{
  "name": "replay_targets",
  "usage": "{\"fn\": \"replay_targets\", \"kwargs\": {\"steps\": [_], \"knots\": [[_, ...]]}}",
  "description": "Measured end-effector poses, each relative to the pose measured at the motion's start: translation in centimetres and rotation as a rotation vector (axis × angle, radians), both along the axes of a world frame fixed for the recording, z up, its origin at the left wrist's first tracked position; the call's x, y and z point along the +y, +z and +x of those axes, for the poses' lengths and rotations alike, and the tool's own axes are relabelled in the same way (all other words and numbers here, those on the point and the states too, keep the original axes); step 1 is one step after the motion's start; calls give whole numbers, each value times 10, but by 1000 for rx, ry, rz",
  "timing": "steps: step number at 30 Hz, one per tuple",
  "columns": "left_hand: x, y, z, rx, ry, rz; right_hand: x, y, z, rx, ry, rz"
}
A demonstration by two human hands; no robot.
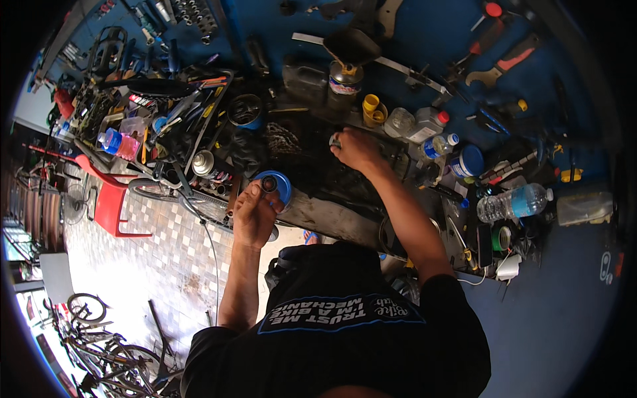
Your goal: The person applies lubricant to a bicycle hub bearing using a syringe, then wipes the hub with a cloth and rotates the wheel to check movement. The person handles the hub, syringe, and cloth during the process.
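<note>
Currently, L hand (253,215) just R of spray can (204,163), fingers pinching dk round part (269,184); R hand (359,150) farther R, fingers curled, can't tell if gripping.

Looks down from head height, close above the near side of the workbench (332,219), fisheye-wide, to the wall (431,40) behind it.

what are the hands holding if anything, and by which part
Left hand: a dark round part, held at its edge. Right hand: seemingly a small grey thing; where it's gripped can't be told.
</note>
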State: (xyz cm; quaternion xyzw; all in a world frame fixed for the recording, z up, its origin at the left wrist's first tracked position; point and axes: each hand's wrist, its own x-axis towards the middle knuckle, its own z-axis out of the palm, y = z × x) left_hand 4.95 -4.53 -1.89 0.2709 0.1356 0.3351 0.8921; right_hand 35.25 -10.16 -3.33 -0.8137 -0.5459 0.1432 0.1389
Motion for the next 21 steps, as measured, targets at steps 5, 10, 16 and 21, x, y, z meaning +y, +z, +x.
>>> {"fn": "replay_targets", "kwargs": {"steps": [5, 10, 16, 21], "knots": [[-13, -5, 3, 29, 52, -32, 13, -64, 7, -121, 19, -131], [-15, -10, 1, 66, 17, -42, 15, -69, 3, -146, -11, -126], [-11, 0, 11, 80, 6, -5, 9, -41, -9, -70, -108, 194], [-8, 1, 23, 60, 28, 31, -22, 87, -52, 625, -16, 385]]}}
